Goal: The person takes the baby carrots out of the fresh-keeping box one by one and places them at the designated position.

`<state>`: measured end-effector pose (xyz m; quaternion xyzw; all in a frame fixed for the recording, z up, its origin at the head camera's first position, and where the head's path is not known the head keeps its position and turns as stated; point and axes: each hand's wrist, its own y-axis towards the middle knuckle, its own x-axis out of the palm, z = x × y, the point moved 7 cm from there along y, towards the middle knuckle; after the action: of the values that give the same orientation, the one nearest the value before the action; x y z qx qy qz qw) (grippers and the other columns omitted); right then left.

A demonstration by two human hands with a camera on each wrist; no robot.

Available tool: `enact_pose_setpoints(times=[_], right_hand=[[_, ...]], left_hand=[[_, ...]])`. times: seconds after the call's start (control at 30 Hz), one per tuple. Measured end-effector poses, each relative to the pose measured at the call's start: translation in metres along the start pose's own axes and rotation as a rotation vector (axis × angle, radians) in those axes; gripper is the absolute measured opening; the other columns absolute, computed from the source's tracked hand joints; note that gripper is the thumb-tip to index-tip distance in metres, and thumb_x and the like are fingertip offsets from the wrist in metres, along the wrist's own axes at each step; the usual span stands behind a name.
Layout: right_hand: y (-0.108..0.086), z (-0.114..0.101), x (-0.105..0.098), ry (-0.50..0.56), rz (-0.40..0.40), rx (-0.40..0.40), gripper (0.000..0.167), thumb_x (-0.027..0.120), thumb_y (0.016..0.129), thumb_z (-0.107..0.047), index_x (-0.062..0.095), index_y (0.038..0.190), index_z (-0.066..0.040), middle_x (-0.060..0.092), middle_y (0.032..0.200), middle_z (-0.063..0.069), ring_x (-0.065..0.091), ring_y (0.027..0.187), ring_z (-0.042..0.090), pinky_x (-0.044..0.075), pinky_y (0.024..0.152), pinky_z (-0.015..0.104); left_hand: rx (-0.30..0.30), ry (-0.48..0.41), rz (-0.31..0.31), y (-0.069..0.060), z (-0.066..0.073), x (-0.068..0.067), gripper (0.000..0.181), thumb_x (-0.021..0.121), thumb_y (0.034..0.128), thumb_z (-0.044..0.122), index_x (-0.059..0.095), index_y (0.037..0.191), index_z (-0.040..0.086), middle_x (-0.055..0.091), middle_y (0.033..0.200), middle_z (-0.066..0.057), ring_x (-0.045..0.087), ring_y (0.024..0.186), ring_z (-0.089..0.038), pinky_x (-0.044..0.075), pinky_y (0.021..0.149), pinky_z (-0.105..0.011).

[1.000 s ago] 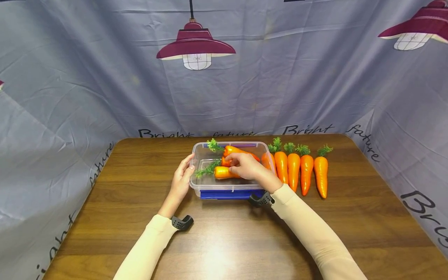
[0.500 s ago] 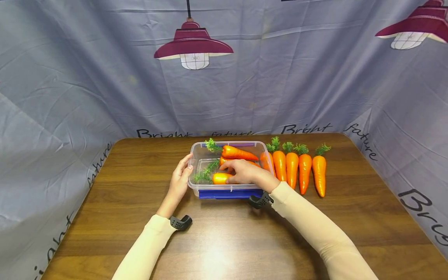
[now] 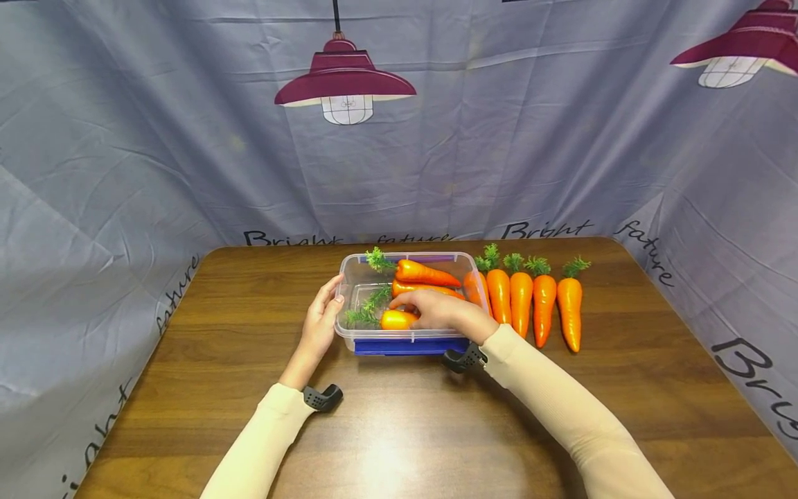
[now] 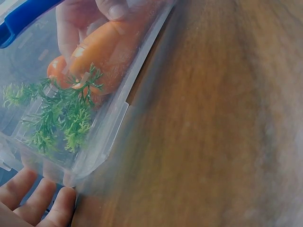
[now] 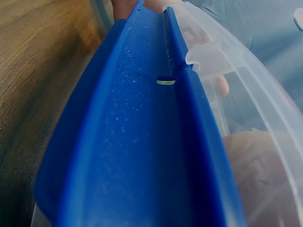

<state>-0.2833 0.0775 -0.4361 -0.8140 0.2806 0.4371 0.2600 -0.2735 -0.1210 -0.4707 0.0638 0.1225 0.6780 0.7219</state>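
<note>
A clear plastic box [image 3: 349, 334] with blue clips stands at the table's far middle. My left hand [image 3: 321, 320] rests against its left end, and its fingertips [image 4: 61, 203] touch the outer wall in the left wrist view. Inside the box my right hand [image 3: 439, 310] holds the nearest carrot [image 3: 397, 319], top to the left, tip hidden under the hand. Behind it lie a second carrot [image 3: 424, 287] and a third carrot [image 3: 427, 272], their green leaves [image 3: 377, 259] pointing left. The right wrist view is mostly filled by a blue clip [image 5: 128, 123].
Right of the box several carrots [image 3: 544, 308] stand in a row on the wooden table [image 3: 249, 312], leaves toward the back. One of them shows through the box's right wall. A grey curtain [image 3: 436, 173] with printed lamps hangs behind.
My right hand has moved the nearest carrot slightly toward me and lower, along the box's front wall. The second carrot is now more visible. My left hand stays at the box's left end.
</note>
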Motion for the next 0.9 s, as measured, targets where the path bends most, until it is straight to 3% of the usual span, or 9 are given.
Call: enact_pose_setpoints(times=[0.3,0.57,0.9], right_hand=[[0.0004,0.0021,0.0023,0.006,-0.019,0.03,0.051,0.07,0.085,-0.002,0.064,0.135,-0.009,0.073,0.12,0.009,0.066,0.106,0.021,0.053,0.099,0.037],[0.0002,0.004,0.0031,0.016,-0.026,0.053,0.051,0.072,0.086,-0.005,0.064,0.136,-0.01,0.072,0.111,0.007,0.062,0.096,0.018,0.051,0.093,0.034],[-0.0011,0.0049,0.0025,0.009,0.0,0.06,0.052,0.07,0.085,-0.003,0.063,0.136,-0.01,0.071,0.12,0.009,0.063,0.1,0.021,0.052,0.095,0.036]], left_hand=[[-0.008,0.01,0.024,0.0004,-0.0004,-0.0006,0.047,0.043,0.1035,0.004,0.043,0.15,-0.003,0.04,0.16,-0.023,0.042,0.144,-0.041,0.038,0.117,-0.04],[0.004,0.014,0.01,0.0007,-0.0017,0.0004,0.047,0.042,0.1035,0.003,0.041,0.15,-0.005,0.038,0.16,-0.025,0.039,0.146,-0.044,0.034,0.12,-0.055],[0.014,0.004,0.012,0.0006,0.0005,0.0001,0.047,0.043,0.1036,0.004,0.042,0.15,-0.005,0.037,0.161,-0.025,0.036,0.147,-0.045,0.031,0.121,-0.059]])
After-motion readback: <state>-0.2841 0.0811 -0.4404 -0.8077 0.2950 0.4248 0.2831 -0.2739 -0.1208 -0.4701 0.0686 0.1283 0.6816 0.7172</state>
